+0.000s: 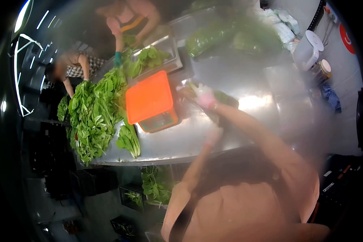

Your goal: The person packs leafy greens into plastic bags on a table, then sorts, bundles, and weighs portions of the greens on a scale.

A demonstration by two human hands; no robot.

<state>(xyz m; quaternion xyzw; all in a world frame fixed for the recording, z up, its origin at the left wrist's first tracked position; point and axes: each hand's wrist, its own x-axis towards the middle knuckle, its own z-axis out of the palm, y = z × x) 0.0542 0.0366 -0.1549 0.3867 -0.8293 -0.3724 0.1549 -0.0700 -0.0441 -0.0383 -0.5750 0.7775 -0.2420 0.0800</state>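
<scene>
My right hand (206, 97), in a white and pink glove, reaches over the metal table and grips the crinkled end of a clear plastic bag (185, 89). Dark leafy greens (226, 99) show beside and partly behind that hand, apparently inside the bag. Nearer to my body is my left hand (214, 135), gloved too, beside the bag's near side; blur hides its fingers. Left of both hands stands a box with an orange lid (150, 98).
A tall heap of leafy greens (97, 115) covers the table's left end, with a loose bunch (128, 140) nearby. Two people work across the table, near a metal tray (175, 60). Filled bags (211, 38) lie at the back; a white jug (306, 50) stands right.
</scene>
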